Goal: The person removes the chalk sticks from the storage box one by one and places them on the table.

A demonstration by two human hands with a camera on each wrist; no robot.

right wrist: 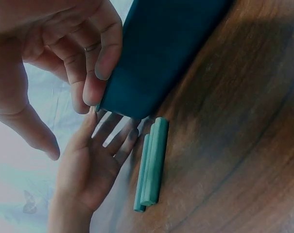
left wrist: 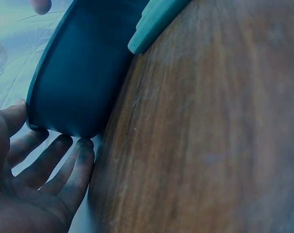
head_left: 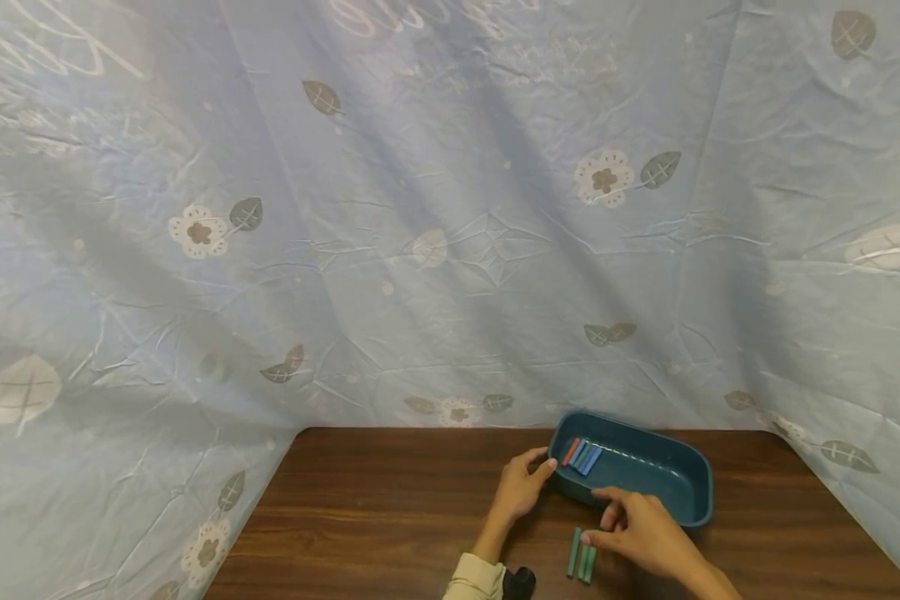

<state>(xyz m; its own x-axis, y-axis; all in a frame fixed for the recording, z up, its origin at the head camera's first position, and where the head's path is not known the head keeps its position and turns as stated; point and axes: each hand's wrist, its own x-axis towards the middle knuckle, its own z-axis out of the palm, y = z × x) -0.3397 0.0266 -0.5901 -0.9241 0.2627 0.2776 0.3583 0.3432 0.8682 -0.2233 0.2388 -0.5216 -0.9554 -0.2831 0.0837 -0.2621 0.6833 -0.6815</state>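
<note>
The left hand point(head_left: 520, 487) grips one end of the blue tray point(head_left: 648, 472) holding red and blue sticks point(head_left: 591, 461), while the right hand point(head_left: 645, 529), empty and loosely curled, hovers near three green sticks point(head_left: 574, 552) on the table point(head_left: 390, 500) beside the tray

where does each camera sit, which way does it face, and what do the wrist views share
Head: on the person's head, facing forward and down at cloth and table; left grip, right grip and a sleeve show.
Left wrist: on that wrist, facing the tub; the left grip and, at the top, a fingertip show.
Right wrist: on that wrist, facing the tub and green sticks; both grips show.
Shared by the wrist views: tub, green sticks, table, left grip.
</note>
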